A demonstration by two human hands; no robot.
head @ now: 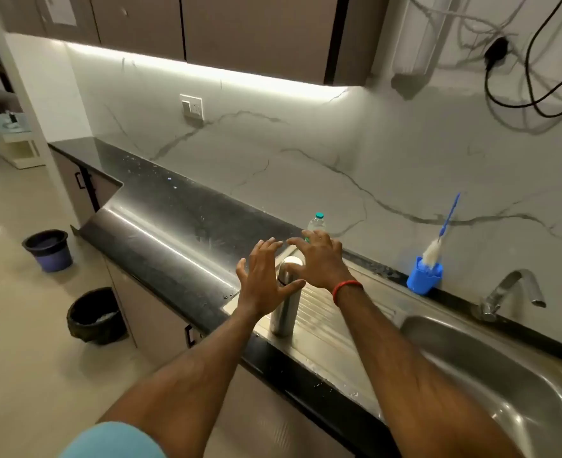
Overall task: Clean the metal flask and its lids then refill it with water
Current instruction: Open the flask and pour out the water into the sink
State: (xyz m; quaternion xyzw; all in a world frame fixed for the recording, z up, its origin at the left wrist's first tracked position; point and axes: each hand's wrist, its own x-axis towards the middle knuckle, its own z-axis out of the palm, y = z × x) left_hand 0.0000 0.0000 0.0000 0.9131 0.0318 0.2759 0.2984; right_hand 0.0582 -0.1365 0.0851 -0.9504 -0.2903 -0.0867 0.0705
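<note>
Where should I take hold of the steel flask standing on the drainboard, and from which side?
Grip the tall cylindrical stainless-steel flask around its bare mid-body, below the cap, coming from the left with the left hand. It stands upright on the ribbed steel drainboard, and its smooth round wall suits wrapped fingers. The right hand could then probably twist the cap.

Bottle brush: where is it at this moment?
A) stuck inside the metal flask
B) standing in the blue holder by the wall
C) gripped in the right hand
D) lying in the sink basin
B: the bottle brush stands bristles-down in the blue holder at the backsplash, left of the tap.
</note>
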